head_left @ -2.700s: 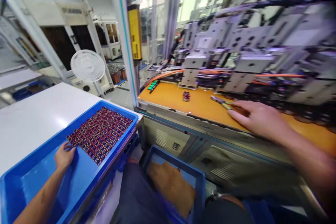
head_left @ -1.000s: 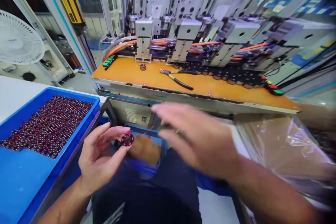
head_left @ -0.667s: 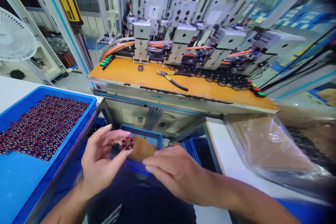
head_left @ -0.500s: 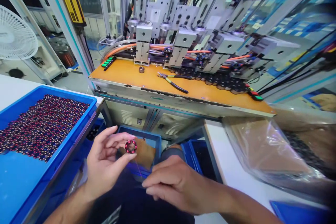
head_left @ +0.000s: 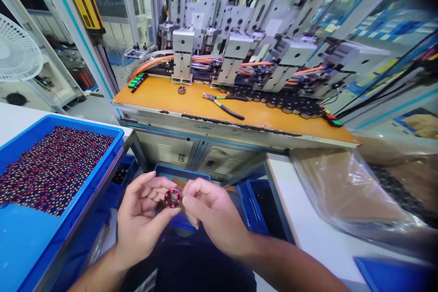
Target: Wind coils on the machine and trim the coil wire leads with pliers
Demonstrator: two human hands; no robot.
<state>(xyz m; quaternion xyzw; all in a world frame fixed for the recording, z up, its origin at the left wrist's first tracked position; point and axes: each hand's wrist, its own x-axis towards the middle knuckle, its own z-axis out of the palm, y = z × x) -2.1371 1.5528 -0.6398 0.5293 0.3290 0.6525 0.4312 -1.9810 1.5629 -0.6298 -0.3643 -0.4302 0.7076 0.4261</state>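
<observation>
A small wound motor stator [head_left: 173, 198], a dark ring with red-pink coils, is held between the thumb and fingers of my left hand [head_left: 138, 219]. Its open centre faces up toward me. Close against its right side, my right hand [head_left: 217, 214] is closed with thumb and forefinger pinched together. The fine copper wire that ran from the stator to these fingertips is mostly hidden by them now. Both hands are above my lap.
On the left, a blue tray [head_left: 121, 134] holds many similar stators. Cutting pliers [head_left: 226, 105] and a single stator [head_left: 181, 90] lie on the orange machine bench [head_left: 153, 96]. A plastic-wrapped carton [head_left: 335, 182] sits at right. Blue bins [head_left: 251, 210] stand below.
My right hand has moved up and left, from below the stator to right beside it. The stretched wire between them is no longer plainly visible. My left hand keeps its hold, slightly lower.
</observation>
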